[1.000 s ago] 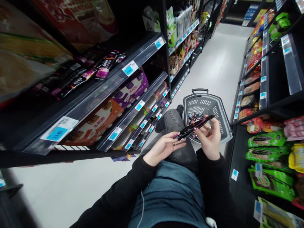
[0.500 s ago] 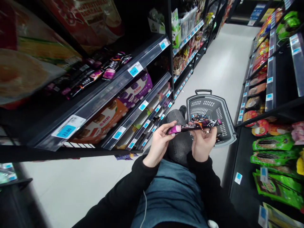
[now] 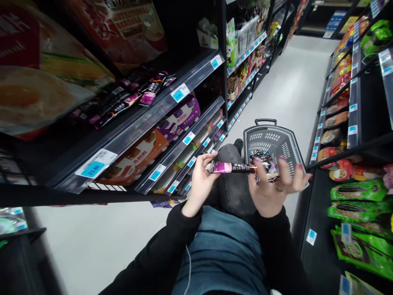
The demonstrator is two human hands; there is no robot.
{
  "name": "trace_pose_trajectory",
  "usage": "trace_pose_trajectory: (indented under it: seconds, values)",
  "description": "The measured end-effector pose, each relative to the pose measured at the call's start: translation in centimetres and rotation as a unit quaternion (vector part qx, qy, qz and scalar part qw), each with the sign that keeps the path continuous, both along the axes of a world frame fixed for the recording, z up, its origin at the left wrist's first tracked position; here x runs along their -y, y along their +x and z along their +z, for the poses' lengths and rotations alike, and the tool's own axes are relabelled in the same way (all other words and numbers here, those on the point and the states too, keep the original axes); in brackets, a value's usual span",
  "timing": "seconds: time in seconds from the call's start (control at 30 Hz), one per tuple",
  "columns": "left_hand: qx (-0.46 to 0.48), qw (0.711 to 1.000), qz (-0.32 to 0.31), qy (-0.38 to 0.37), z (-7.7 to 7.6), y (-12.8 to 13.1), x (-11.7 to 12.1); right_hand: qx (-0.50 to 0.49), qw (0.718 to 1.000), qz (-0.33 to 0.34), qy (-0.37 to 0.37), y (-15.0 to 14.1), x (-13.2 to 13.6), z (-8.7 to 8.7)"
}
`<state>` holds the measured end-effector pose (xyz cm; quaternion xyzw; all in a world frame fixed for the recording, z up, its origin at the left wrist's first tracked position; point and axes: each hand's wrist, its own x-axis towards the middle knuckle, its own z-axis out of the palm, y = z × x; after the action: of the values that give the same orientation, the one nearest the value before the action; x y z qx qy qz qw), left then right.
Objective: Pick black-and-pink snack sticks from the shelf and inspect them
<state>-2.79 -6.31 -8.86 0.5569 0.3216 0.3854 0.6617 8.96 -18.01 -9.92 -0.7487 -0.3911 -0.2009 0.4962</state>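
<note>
My left hand (image 3: 201,180) pinches the purple end of a long thin black-and-purple snack stick (image 3: 238,167), held level over my knee. My right hand (image 3: 274,186) is at the stick's other end with its fingers spread apart, palm towards me, no longer wrapped round it. Just behind both hands a grey plastic shopping basket (image 3: 288,143) stands on the floor with several small dark packets (image 3: 260,156) in it. More sticks of the same kind (image 3: 129,98) lie on the shelf at my upper left.
Black shelves of snacks run along both sides of a narrow aisle: orange and purple boxes (image 3: 153,139) on the left, green bags (image 3: 356,192) and round tubs (image 3: 334,162) on the right. The pale floor (image 3: 285,90) stretches ahead beyond the basket.
The stick has turned from tilted to level. My left hand moved up to grip its purple end. My right hand let go and spread its fingers.
</note>
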Motion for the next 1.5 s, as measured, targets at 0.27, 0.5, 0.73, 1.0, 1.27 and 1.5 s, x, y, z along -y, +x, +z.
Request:
trace_pose_trajectory:
  seconds: [0.27, 0.5, 0.73, 1.0, 1.27, 1.5]
  values:
    - [-0.066, 0.991, -0.023, 0.111, 1.0, -0.2, 2.2, 0.106, 0.967, 0.195, -0.124, -1.8, -2.1, -1.2]
    - [-0.213, 0.869, 0.017, 0.447, 2.0, -0.4, 2.8, 0.133, 0.985, 0.105, -0.025, -3.2, -2.3, -1.7]
    - [-0.292, 0.755, -0.001, 0.588, 1.9, -0.3, 1.7, 0.118, 0.988, 0.101, -0.020, -4.2, -2.5, -1.3]
    - [-0.179, 0.867, 0.001, 0.465, -0.1, 0.2, 1.1, -0.112, 0.979, 0.167, 0.035, -4.7, -2.3, 0.0]
    - [-0.190, 0.930, -0.081, 0.304, 0.7, 0.6, 0.9, -0.366, 0.903, 0.212, 0.075, -4.2, -2.3, -1.1]
    - [-0.094, 0.989, -0.071, 0.084, 1.1, 0.5, 0.8, -0.489, 0.829, 0.238, 0.129, -4.0, -2.6, 0.3]
